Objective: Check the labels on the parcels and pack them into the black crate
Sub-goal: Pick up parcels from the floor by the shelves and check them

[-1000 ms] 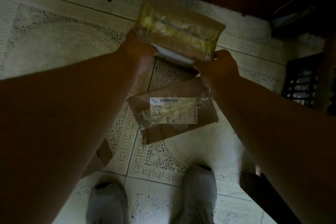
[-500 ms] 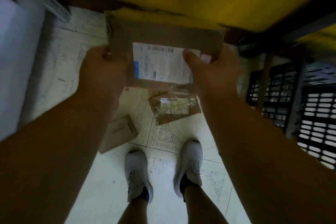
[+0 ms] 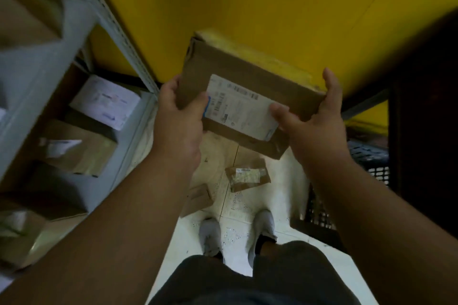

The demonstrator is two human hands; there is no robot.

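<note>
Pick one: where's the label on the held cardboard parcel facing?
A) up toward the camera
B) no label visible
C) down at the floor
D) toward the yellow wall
A: the white label shows on the parcel face turned to the camera, between the left hand and right hand.

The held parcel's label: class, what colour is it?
White, with a blue strip along its left edge, on the brown parcel; seen in the head view.
</note>
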